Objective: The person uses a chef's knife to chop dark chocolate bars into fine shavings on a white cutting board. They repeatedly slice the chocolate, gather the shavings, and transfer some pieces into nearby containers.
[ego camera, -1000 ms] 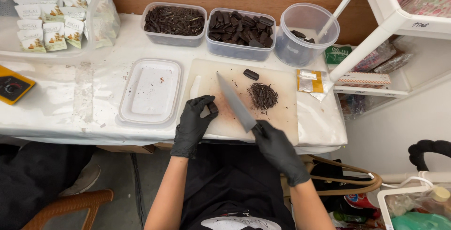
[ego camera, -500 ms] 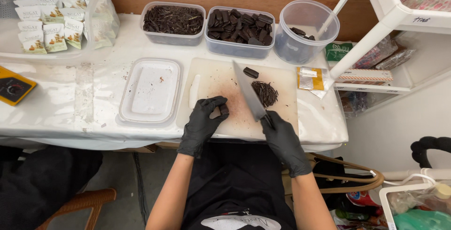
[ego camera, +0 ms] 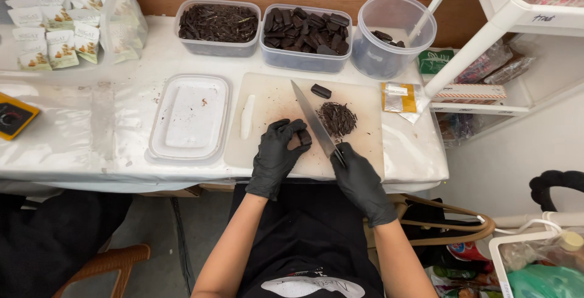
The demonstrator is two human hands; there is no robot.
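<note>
At the far left of the white-covered table (ego camera: 73,146), a yellow and black device (ego camera: 14,115) was seen, and behind it a clear bag of small printed packets (ego camera: 55,27). A clear plastic lid (ego camera: 190,117) lay flat just left of the cutting board (ego camera: 274,100). Along the back, a tub of dark shreds (ego camera: 217,26), a tub of dark chunks (ego camera: 306,33) and a round tub (ego camera: 393,35) were lined up. On the board's left part a small white piece (ego camera: 246,116) was laid. The left hand (ego camera: 277,155), in a black glove, was curled over a dark chunk (ego camera: 303,138), which was pinned to the board near its front edge. Just beside it, the knife (ego camera: 314,121) was gripped at the handle by the gloved right hand (ego camera: 359,179), its blade angled back and to the left, touching the chunk's right side. A pile of chopped dark shreds (ego camera: 337,118) sat right of the blade, with a second dark chunk (ego camera: 320,91) behind it. A yellow packet (ego camera: 398,97) lay at the board's right edge.
</note>
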